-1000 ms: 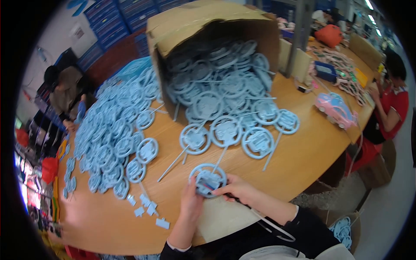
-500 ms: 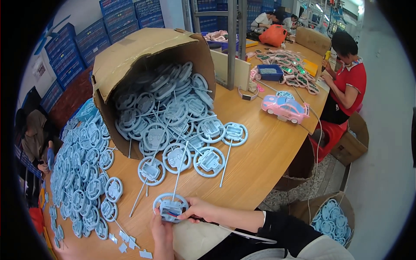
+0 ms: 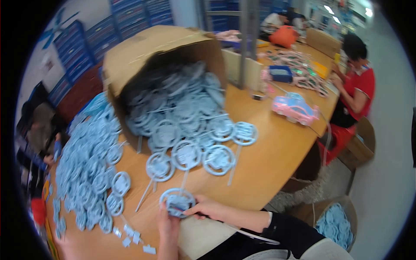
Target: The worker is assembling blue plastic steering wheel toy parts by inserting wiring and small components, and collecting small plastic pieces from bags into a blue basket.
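Note:
I hold a pale blue plastic toy steering wheel [image 3: 177, 201] at the near edge of the wooden table [image 3: 268, 160]. My left hand [image 3: 167, 225] grips it from below. My right hand [image 3: 206, 208] pinches its right side, fingers closed on the centre piece. Just beyond lie three more blue wheels on thin stems [image 3: 188, 156]. Behind them a cardboard box [image 3: 151, 47] lies tipped on its side, spilling many such wheels [image 3: 182, 104].
A wide heap of finished blue wheels [image 3: 91, 164] covers the table's left. Small blue loose pieces [image 3: 132, 236] lie near my left arm. A pink toy car [image 3: 297, 108] stands at the right. A person in red [image 3: 355, 86] works at the far right. A bin of blue wheels [image 3: 336, 219] sits on the floor.
The view has swung so the box and table sit more centred. My hands stay on the wheel, the right hand's fingers shifting on its centre.

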Tool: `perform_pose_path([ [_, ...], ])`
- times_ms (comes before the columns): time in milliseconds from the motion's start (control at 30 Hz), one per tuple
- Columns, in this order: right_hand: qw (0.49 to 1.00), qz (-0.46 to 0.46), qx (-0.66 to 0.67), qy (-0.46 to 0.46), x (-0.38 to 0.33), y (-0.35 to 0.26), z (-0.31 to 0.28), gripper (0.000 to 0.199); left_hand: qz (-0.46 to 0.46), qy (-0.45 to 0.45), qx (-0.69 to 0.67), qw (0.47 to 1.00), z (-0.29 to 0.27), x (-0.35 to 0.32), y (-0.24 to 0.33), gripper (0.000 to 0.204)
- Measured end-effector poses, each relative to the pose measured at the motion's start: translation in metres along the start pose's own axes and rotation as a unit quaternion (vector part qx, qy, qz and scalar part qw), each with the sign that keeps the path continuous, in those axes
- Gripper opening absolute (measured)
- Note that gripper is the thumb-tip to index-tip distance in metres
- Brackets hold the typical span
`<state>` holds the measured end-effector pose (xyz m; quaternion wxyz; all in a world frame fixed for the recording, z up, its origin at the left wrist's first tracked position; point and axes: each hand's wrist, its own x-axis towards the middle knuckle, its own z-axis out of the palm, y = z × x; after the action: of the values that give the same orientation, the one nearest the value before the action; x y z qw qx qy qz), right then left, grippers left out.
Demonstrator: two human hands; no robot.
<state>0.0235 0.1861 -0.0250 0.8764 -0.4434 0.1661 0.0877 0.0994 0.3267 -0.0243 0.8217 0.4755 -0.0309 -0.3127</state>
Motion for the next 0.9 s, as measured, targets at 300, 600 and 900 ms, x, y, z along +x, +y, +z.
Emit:
perform_pose_path([
  [300, 0.995, 0.0, -0.1, 0.001, -0.018, -0.002, -0.018, 0.024, 0.127, 0.232, 0.174, 0.949, -0.048, -0.035, 0.066, 0.024],
  [600, 0.995, -0.004, -0.1, -0.001, -0.014, 0.005, -0.019, 0.015, 0.343, 0.319, 0.032, 0.883, -0.14, 0.019, 0.241, 0.032],
  [900, 0.999, 0.011, -0.04, -0.007, -0.016, 0.002, -0.018, 0.012, 0.295, 0.389, 0.005, 0.873, -0.131, 0.125, 0.337, 0.065],
])
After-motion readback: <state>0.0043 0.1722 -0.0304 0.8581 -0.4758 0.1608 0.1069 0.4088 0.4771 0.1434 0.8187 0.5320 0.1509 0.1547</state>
